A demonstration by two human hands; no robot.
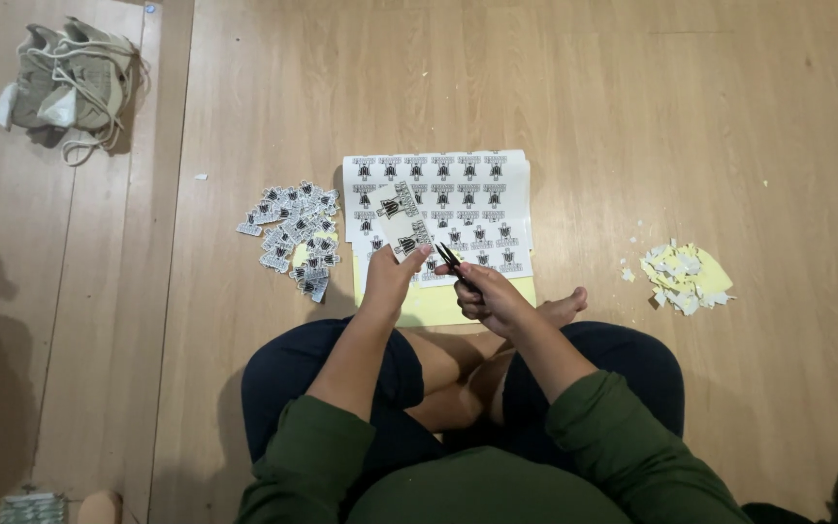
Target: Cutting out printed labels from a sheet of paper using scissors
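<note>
I sit cross-legged on a wooden floor. My left hand [390, 277] pinches a small strip of printed stickers [402, 221] by its lower end, lifted above the floor. My right hand [497, 299] grips a small pair of black snips [455, 268], their tips pointing up-left toward the strip's lower edge. Beneath both hands lies a white sheet of printed stickers [467, 209] in rows, resting on a yellow backing sheet [438, 306].
A pile of several cut-out stickers [293, 233] lies left of the sheet. A heap of white and yellow paper scraps [686, 275] lies to the right. A pair of beige sneakers [75, 78] sits at the far left. My bare foot [566, 308] rests beside the yellow sheet.
</note>
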